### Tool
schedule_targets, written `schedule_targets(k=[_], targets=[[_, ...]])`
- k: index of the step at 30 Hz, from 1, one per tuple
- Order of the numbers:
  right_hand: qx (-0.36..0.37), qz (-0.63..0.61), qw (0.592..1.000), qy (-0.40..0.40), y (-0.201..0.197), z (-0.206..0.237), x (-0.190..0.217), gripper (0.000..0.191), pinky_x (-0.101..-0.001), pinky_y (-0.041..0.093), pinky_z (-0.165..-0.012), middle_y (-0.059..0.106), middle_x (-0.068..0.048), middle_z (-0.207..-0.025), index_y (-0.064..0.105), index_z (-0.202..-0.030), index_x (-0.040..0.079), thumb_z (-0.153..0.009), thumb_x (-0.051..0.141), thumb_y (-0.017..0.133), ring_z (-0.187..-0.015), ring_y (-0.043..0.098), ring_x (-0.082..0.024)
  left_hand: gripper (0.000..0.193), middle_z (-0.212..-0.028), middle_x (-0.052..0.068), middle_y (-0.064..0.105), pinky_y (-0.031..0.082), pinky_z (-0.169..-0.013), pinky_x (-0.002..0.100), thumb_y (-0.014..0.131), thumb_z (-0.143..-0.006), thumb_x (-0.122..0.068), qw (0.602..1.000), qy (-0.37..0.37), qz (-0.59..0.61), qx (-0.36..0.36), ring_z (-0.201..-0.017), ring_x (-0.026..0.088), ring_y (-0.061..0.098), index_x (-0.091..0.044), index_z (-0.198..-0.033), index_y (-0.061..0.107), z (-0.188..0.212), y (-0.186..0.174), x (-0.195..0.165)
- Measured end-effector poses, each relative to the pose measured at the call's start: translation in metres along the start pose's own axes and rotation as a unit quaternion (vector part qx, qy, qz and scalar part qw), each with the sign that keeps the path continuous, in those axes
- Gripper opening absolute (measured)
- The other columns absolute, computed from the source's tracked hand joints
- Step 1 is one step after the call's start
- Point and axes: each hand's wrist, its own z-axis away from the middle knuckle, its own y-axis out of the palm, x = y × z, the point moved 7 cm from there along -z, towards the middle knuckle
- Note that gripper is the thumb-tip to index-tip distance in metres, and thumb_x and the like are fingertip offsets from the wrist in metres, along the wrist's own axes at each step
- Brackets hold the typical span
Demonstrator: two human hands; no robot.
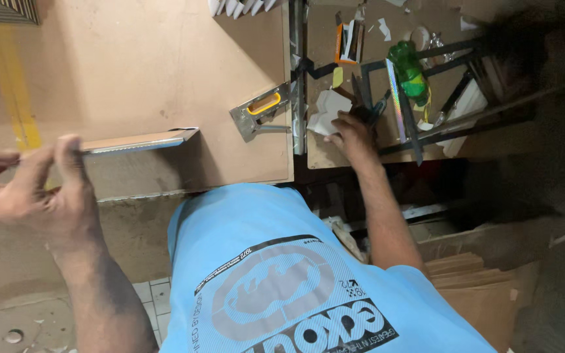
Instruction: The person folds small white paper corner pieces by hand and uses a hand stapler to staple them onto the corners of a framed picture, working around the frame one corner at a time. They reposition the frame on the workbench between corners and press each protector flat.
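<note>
My left hand (34, 186) is at the far left, its thumb and fingers pinching the near end of a long, thin strip (142, 140) with a silvery edge. The strip lies over the brown workboard (165, 65). My right hand (353, 136) reaches onto the side bench (318, 153). Its fingers are curled over white paper scraps (328, 111) and the dark handles of a hand tool (375, 110). I cannot see whether it grips any of them. A silver staple gun (261, 110) with a yellow handle lies on the board between my hands.
A green plastic bottle (408, 68), a shiny holographic strip (397, 98) and several dark frame bars (439, 59) crowd the side bench. A gap (299, 78) separates the board from the bench. Stacked cardboard (472, 281) sits low on the right. Tiled floor (155, 297) shows below.
</note>
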Motion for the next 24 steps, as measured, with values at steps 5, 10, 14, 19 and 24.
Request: schedule_targets(k=[5, 10, 14, 19, 24], targets=[[0.075, -0.101, 0.987, 0.1, -0.005, 0.0, -0.016, 0.019, -0.0422, 0.057, -0.085, 0.072, -0.019, -0.115, 0.075, -0.108, 0.004, -0.091, 0.011, 0.079, -0.102, 0.072, -0.034, 0.042, -0.102, 0.004, 0.068, 0.048, -0.082, 0.041, 0.09, -0.078, -0.039, 0.959, 0.202, 0.044, 0.193, -0.095, 0.024, 0.061, -0.014, -0.11, 0.079, -0.028, 0.025, -0.049], [-0.134, 0.07, 0.981, 0.121, -0.045, -0.004, 0.05, 0.007, -0.0443, 0.056, -0.078, 0.073, -0.014, -0.104, 0.075, -0.1, 0.006, -0.093, 0.007, 0.076, -0.091, 0.072, -0.034, 0.025, -0.101, -0.001, 0.069, 0.052, -0.081, 0.037, 0.086, -0.082, -0.016, 0.938, 0.246, 0.093, 0.227, -0.096, 0.021, 0.065, -0.017, -0.104, 0.075, -0.051, 0.047, -0.054], [-0.254, -0.364, 0.887, 0.131, -0.031, -0.016, 0.108, 0.006, -0.0363, 0.058, -0.082, 0.07, -0.008, -0.103, 0.069, -0.11, 0.002, -0.108, 0.007, 0.07, -0.09, 0.069, -0.021, 0.025, -0.101, -0.001, 0.067, 0.053, -0.08, 0.037, 0.087, -0.081, -0.014, 0.937, 0.26, 0.09, 0.217, -0.097, 0.021, 0.064, -0.016, -0.102, 0.073, -0.069, 0.058, -0.046], [-0.121, -0.692, 0.7, 0.13, 0.039, -0.053, 0.175, 0.013, -0.0313, 0.064, -0.08, 0.075, -0.006, -0.101, 0.068, -0.112, 0.001, -0.1, 0.003, 0.07, -0.087, 0.073, -0.013, 0.038, -0.101, 0.002, 0.066, 0.053, -0.08, 0.038, 0.087, -0.079, -0.019, 0.927, 0.248, 0.123, 0.253, -0.097, 0.024, 0.064, -0.014, -0.112, 0.07, -0.081, 0.068, -0.039], [-0.132, -0.663, 0.736, 0.043, 0.073, -0.08, 0.204, 0.015, -0.0269, 0.057, -0.093, 0.073, -0.004, -0.104, 0.072, -0.11, 0.002, -0.097, -0.004, 0.077, -0.098, 0.068, -0.009, 0.056, -0.097, 0.009, 0.062, 0.051, -0.077, 0.042, 0.089, -0.091, -0.029, 0.92, 0.24, 0.136, 0.279, -0.089, 0.028, 0.06, -0.007, -0.132, 0.058, -0.08, 0.076, -0.035]])
